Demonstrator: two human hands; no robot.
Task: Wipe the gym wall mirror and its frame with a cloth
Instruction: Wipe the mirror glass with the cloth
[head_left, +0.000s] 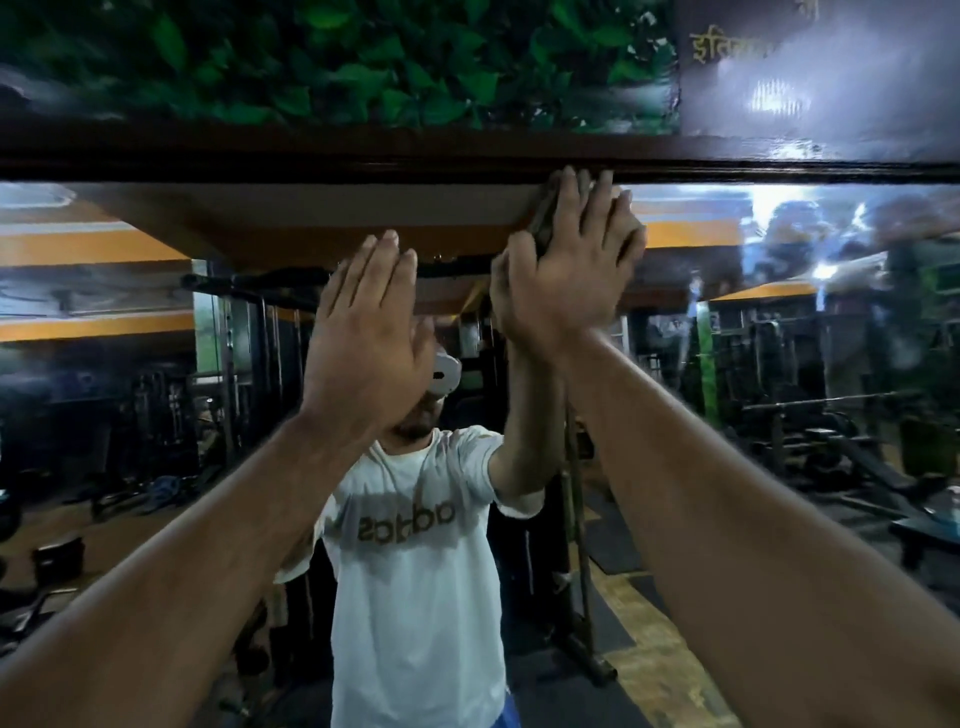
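A dark cloth (545, 223), judged soft and light, is pressed flat against the mirror (156, 415) under the frame (311, 156), upper centre, by the right hand (566, 270), fingers straight. The left hand (369, 332) is raised with fingers straight, holding nothing.

Bare forearms, a white short-sleeved T-shirt (415, 561) with dark mirrored lettering, a white headset (445, 373).
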